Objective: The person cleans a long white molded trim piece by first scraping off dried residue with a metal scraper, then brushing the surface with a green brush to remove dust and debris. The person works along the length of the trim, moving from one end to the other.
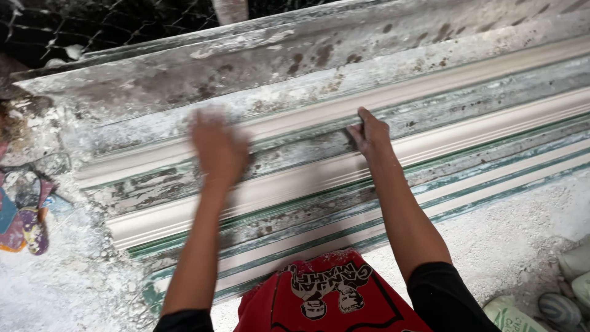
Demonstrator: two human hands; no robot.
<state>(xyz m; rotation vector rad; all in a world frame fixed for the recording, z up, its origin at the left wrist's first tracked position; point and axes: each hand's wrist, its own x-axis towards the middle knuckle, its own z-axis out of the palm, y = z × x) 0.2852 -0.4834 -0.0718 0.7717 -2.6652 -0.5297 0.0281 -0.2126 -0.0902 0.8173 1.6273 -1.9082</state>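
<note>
Moulding, long and ribbed, lies slantwise across the floor from eight o'clock up to two o'clock, its pale ridges alternating with worn green-streaked grooves. The fingers of the right hand are bunched and pressed against one of the upper grooves, pinched on something small and dark that I cannot make out. The left hand sits at about nine o'clock from the right one, on the same upper part of the moulding; it is blurred, so I cannot tell whether its fingers are spread or curled, nor whether it holds anything. Both bare forearms run down toward six o'clock into black sleeves. Between them, at six o'clock, is a red cloth with a black and white print. White powder covers the ground along the moulding's near edge, toward four o'clock. A crusted grey slab lies beyond the moulding at twelve o'clock. Colourful sandals rest at nine o'clock, well apart from the hands.
</note>
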